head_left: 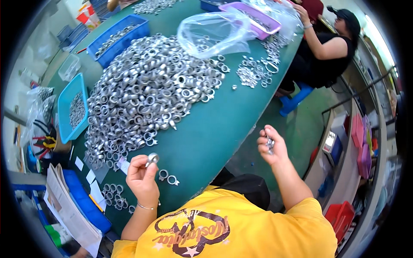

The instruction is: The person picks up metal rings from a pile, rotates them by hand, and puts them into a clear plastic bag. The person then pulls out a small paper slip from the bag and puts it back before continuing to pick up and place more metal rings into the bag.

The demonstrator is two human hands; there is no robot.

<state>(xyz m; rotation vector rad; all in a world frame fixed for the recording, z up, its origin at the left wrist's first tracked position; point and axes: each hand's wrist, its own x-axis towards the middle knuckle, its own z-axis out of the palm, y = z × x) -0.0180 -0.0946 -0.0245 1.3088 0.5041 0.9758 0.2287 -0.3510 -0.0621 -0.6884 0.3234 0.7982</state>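
Between the thumb and fingers of my left hand (142, 177) is a silver metal ring (152, 158), raised over the near edge of the green table. My right hand (277, 148) is off to the right, past the table edge, its fingers curled round a few small silver metal parts (269, 146); their exact shape is too small to make out. Beyond my left hand rises a large heap of metal rings (146, 81). Two loose rings (167, 176) lie just right of that hand, and a small group of rings (115, 195) sits to its left.
A turquoise tray (63, 101) and a blue bin (144, 26) of small parts border the heap. A clear plastic bag (189, 32) lies behind it, near a purple tray (232, 6). Another person (331, 47) sits on a blue stool (294, 101) at the far right. Papers (64, 206) lie at left.
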